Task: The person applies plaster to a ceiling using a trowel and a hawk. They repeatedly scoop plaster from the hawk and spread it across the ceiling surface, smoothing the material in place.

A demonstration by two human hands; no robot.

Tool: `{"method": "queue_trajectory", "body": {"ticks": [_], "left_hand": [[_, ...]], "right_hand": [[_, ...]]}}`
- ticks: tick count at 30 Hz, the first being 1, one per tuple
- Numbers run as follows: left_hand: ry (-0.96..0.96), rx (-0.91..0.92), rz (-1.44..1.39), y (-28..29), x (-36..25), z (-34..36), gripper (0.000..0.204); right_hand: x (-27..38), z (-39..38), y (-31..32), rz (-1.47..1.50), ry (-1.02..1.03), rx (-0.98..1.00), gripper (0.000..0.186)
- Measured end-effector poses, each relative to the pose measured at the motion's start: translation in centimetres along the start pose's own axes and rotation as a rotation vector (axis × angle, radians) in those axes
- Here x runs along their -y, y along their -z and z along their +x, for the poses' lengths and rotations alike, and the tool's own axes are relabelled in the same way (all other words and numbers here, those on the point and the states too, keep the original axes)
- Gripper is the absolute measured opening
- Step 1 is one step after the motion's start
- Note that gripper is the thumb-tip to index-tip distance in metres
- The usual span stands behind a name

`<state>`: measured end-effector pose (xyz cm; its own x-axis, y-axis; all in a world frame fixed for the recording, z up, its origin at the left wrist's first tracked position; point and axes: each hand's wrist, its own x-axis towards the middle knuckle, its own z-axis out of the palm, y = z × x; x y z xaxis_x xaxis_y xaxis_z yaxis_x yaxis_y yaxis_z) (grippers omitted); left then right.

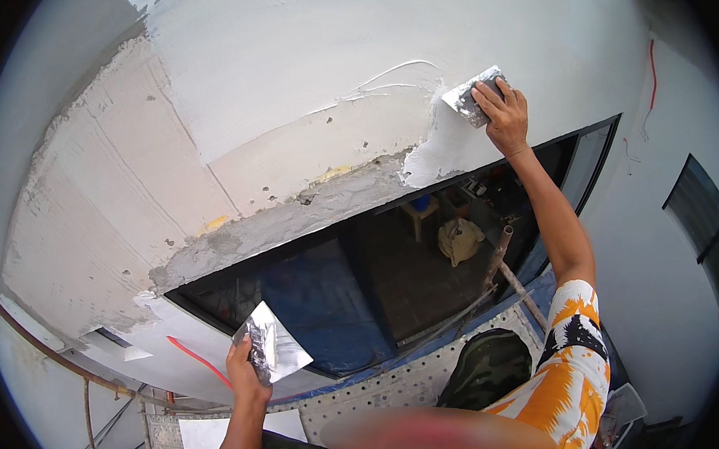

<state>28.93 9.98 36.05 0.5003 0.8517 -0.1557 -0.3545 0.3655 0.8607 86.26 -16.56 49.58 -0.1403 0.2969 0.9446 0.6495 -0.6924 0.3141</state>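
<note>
My right hand (pixel 507 122) grips a steel putty scraper (pixel 461 99) by its dark, putty-smeared back, fingers spread over it. Its blade lies against the upper wall, at the right end of a patch of fresh white putty (pixel 436 151). Low on the left, my left hand (pixel 247 374) holds a second putty scraper (pixel 288 350), away from the wall, with white putty on its shiny blade. Between the hands runs a rough strip of bare grey mortar (pixel 295 208). Above it the wall (pixel 305 40) is coated smooth white, with curved putty ridges (pixel 385 82).
Below the strip is a dark-framed window opening (pixel 357 265), with a sack (pixel 460 240) visible inside. Rusty scaffold pipes (pixel 499 254) stand at the right. Underfoot is a perforated metal platform (pixel 348 415). Red conduits (pixel 199 359) stick out of the walls.
</note>
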Motion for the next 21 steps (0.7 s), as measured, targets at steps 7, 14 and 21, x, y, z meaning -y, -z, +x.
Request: {"method": "queue_trajectory", "body": {"ticks": [7, 14, 21], "left_hand": [[0.008, 0.023, 0.003, -0.3, -0.4, -0.7, 0.023], [0.03, 0.044, 0.004, -1.1, -0.6, -1.9, 0.024], [-0.039, 0.039, 0.06, 0.0, -1.1, -2.3, 0.023]], "right_hand": [[25.3, 12.6, 1.3, 0.495, 0.525, -0.152, 0.024], [34.9, 20.3, 0.0, 0.252, 0.602, -0.139, 0.02], [15.6, 11.7, -4.1, 0.239, 0.426, -0.094, 0.031]]}}
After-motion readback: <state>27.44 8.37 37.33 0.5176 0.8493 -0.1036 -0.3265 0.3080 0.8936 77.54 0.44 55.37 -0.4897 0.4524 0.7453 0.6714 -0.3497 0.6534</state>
